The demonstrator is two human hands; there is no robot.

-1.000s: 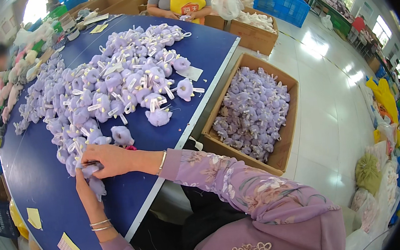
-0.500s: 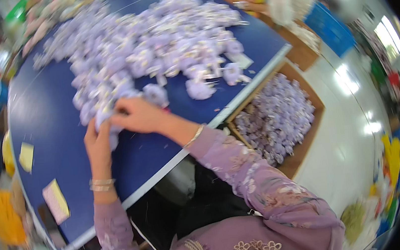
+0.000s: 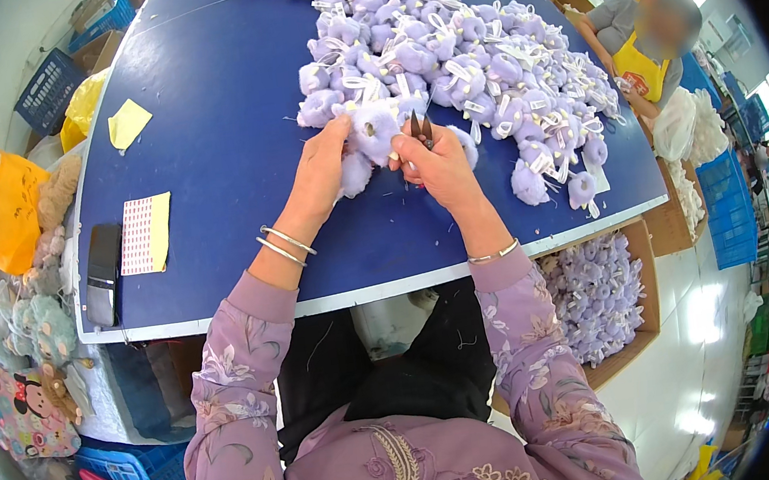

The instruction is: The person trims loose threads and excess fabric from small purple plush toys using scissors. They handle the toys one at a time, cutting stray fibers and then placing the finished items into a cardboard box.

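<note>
A small lilac plush toy (image 3: 375, 130) is between my two hands, at the near edge of the heap. My left hand (image 3: 325, 163) is closed round its left side. My right hand (image 3: 441, 168) grips dark-bladed thread snips (image 3: 422, 129), their tips pointing away from me, while its thumb and fingers press against the toy's right side. Behind and to the right spreads a big heap of similar lilac plush toys (image 3: 469, 66), many with white loops or tags. The snips' handles are mostly hidden in my right palm.
The blue table (image 3: 216, 117) carries a black phone (image 3: 105, 274), a patterned paper (image 3: 140, 235) and a yellow note (image 3: 129, 124) at left. Below the right edge stands a cardboard box (image 3: 644, 304) of lilac toys. A person in a yellow apron (image 3: 644, 74) is at the far right.
My view has swung, so the heap and both hands now appear farther right. My hands have drawn slightly apart round a toy, and the snips now show in my right hand.
</note>
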